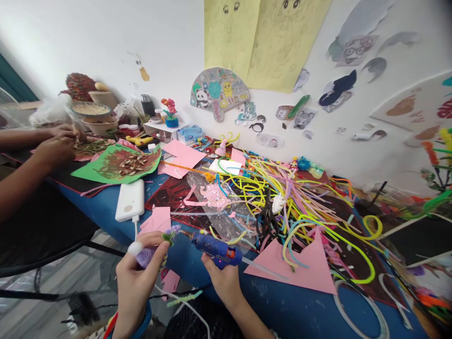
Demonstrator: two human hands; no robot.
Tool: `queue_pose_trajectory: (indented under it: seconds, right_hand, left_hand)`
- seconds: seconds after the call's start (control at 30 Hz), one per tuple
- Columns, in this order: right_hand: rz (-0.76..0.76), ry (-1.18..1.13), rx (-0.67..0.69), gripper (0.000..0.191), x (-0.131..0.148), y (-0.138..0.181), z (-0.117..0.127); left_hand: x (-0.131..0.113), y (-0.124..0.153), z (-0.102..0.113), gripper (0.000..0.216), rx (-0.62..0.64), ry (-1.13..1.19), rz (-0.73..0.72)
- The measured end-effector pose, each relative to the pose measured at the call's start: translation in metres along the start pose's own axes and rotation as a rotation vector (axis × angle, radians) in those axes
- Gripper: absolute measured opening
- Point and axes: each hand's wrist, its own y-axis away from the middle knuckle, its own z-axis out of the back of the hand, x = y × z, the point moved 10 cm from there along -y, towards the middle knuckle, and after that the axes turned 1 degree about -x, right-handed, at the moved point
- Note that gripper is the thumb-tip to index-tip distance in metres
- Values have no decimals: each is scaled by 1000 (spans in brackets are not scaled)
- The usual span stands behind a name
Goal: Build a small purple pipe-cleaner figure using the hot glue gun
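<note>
My left hand pinches a small purple fuzzy craft piece with a white pompom at one end. Between its thumb and fingertips sits a little purple flower with green; whether it is joined to the purple piece is hidden. Wrapped around a blue hot glue gun, my right hand holds it with the nozzle pointing left, close beside the flower. A clear glue stick juts from the gun's back end.
Pipe cleaners in many colours heap over the table's right half, with black scissors among them. A white power bank with a cable lies left. Pink paper lies in front. Another person's hands work beside green paper.
</note>
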Motion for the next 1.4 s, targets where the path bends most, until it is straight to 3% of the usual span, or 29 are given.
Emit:
queue_pose_trajectory:
  seconds: [0.3,1.4]
  right_hand:
    - [23,-19,39,12,1,-1,-6]
    - [-17,44,83,12,2,0,-14]
  left_hand:
    - [-13,0,-10,7,67,-78,-132]
    - [-11,-5,3,8,-54,-30,-39]
